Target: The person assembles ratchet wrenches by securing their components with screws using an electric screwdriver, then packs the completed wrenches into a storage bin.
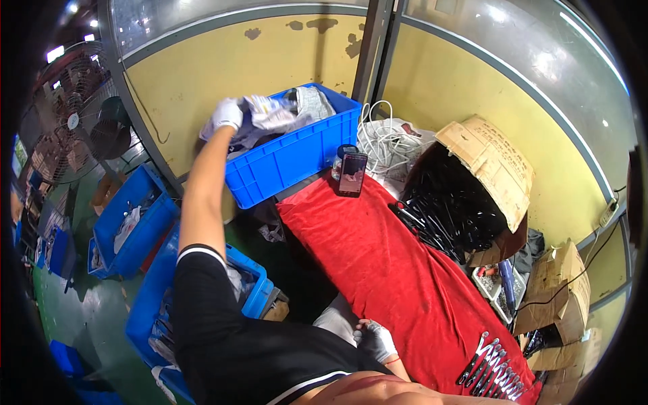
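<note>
My left hand (pixel 227 113), in a white glove, reaches far forward to the rim of a big blue crate (pixel 290 158). It appears closed on crumpled whitish wrapping (pixel 270 111), which is smeared by motion; the fingertips are hidden. My right hand (pixel 376 339) rests near my body by the edge of the red cloth (pixel 378 263). Its glove leaves the fingers bare, and they are curled; whatever lies inside them is hidden. To its right, a slanting row of several metal wrenches (pixel 493 371) with dark handles lies on the cloth.
A phone (pixel 352 174) stands upright at the cloth's far end. Right of the cloth, a cardboard box (pixel 493 169) spills black handled tools (pixel 452 202). White cable (pixel 385 138) lies coiled behind. More blue crates (pixel 128 223) and a large fan (pixel 73 121) stand at left.
</note>
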`<state>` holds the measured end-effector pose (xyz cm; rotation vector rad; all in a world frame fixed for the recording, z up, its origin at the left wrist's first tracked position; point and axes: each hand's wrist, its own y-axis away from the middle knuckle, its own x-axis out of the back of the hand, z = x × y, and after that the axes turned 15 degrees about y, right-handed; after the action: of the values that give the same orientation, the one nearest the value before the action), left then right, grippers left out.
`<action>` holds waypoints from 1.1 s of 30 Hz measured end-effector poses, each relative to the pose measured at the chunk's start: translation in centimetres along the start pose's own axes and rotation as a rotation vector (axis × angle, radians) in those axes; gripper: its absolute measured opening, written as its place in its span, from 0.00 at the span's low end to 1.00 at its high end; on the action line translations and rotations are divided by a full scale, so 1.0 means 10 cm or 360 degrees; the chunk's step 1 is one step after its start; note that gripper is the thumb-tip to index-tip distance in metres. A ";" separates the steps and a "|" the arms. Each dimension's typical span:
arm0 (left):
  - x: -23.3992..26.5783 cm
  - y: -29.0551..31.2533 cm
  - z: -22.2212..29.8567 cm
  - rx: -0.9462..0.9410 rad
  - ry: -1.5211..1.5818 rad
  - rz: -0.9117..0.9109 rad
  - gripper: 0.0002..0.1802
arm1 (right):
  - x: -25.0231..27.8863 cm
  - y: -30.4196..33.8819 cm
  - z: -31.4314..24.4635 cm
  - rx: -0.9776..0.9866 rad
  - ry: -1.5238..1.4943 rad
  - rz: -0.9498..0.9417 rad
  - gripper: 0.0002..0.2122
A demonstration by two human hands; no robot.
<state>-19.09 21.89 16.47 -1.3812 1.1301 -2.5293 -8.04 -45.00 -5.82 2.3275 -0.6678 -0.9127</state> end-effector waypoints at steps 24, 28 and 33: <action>1.85 2.58 0.60 0.0609 0.2783 -0.0536 0.34 | -2.42 -0.28 -1.34 0.2556 0.2075 0.0090 0.13; 0.80 3.06 -0.07 0.0495 0.1243 -0.1021 0.42 | -1.57 -0.36 -1.16 0.1685 0.1536 0.0194 0.12; 0.47 3.34 0.83 0.0696 0.1258 -0.1879 0.51 | -0.74 -0.20 -0.98 0.0800 0.0323 0.0160 0.13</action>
<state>-25.34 -9.08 2.01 -1.0480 -0.5817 -3.9289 -5.28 -36.02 2.36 2.7410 -1.0069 -0.4895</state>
